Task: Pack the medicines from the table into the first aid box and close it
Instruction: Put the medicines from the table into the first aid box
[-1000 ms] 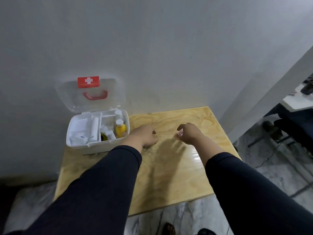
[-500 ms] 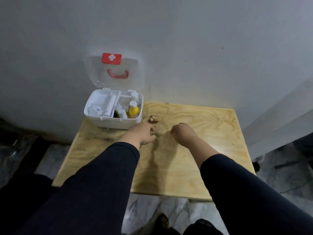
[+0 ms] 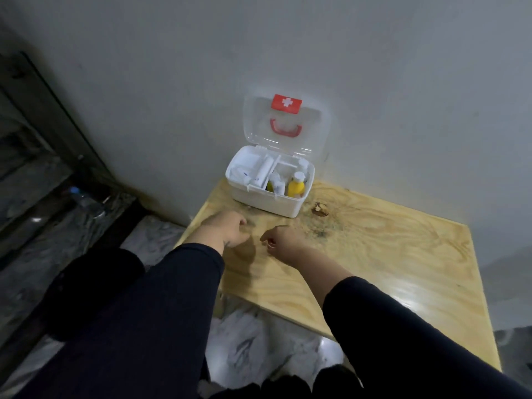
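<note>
Both hands, left hand (image 3: 227,231) and right hand (image 3: 283,240), were curled; nothing certain was seen held. The lid (image 3: 285,125) of the first aid box (image 3: 269,203) should be pushed down gently until shut.

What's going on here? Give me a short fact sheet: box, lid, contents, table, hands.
box: white first aid box at the table's back corner, by the wall
lid: clear lid open, upright
contents: yellow bottle, white items
table: wooden table, dark knot beside box
hands: left hand and right hand curled, in front of box; contents unclear
</note>
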The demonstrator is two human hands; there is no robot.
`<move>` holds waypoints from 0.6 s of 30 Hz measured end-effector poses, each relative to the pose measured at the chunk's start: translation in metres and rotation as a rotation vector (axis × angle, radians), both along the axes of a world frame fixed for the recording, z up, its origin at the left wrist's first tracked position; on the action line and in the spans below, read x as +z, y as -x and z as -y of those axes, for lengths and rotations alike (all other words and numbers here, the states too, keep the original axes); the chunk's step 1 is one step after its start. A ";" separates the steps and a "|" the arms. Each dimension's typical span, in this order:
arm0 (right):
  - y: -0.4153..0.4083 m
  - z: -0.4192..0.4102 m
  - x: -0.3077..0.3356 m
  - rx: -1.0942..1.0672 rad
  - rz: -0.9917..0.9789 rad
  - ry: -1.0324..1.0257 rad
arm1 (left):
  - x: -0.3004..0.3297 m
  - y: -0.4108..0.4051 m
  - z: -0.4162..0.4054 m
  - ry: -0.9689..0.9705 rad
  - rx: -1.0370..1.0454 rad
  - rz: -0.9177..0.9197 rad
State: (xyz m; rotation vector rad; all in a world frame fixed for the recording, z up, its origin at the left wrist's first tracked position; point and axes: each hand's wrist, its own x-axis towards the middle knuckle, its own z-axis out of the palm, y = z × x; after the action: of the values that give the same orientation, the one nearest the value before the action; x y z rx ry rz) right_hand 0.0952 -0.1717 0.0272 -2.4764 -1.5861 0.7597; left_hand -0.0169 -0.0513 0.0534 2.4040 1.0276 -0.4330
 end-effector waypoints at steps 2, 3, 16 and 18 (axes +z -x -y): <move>0.002 -0.002 -0.007 0.016 0.038 0.010 | -0.006 0.007 -0.003 0.004 0.008 -0.009; 0.003 -0.004 -0.009 0.024 0.047 0.011 | -0.010 0.009 -0.005 0.004 0.007 -0.010; -0.036 -0.100 0.088 -0.120 0.069 -0.376 | 0.020 -0.001 -0.067 -0.119 0.121 0.097; -0.048 -0.119 0.092 -0.183 0.090 -0.402 | 0.023 -0.008 -0.079 -0.133 0.080 0.139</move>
State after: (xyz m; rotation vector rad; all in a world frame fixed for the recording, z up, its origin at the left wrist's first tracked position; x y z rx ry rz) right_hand 0.1434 -0.0528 0.1190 -2.3373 -1.3506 0.2732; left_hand -0.0094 0.0272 0.0765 2.4588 1.1169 -0.1716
